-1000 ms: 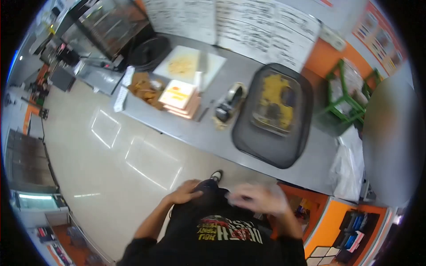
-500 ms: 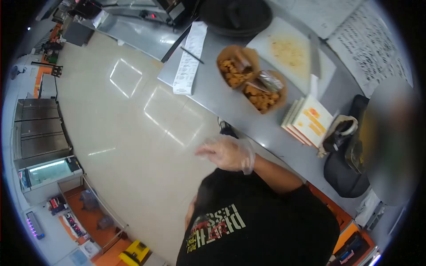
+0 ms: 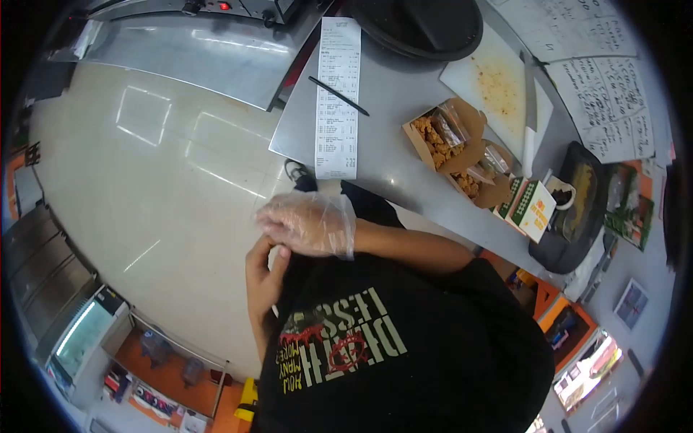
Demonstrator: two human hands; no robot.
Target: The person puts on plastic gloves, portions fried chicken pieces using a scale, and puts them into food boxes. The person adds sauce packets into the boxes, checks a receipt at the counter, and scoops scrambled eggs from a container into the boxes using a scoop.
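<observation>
My right hand point(image 3: 307, 222) wears a clear, loose plastic glove point(image 3: 336, 234) that reaches the wrist. Its fingers are loosely bent and hold nothing that I can see. Coming up from below, my bare left hand point(image 3: 263, 278) meets the gloved fingers, thumb and fingertips closed at the glove's edge; the exact pinch is partly hidden. Both hands are in front of the black T-shirt point(image 3: 404, 361), off the steel counter point(image 3: 390, 155). On that counter two brown paper boxes point(image 3: 473, 123) hold fried chicken pieces point(image 3: 437, 148) and wrapped packets point(image 3: 451, 123).
A long receipt point(image 3: 337, 137) lies near the counter corner with a black pen point(image 3: 339, 96) across it. Beyond are a black round lid point(image 3: 426, 29), a stained cutting board point(image 3: 469, 68) and a knife point(image 3: 529, 148). Folded printed cartons point(image 3: 534, 209) stand by a black tray point(image 3: 559, 249).
My left hand has come up from beside the shirt to the gloved right hand. The right hand's fingers have bent. The view has turned, bringing the receipt and counter nearer.
</observation>
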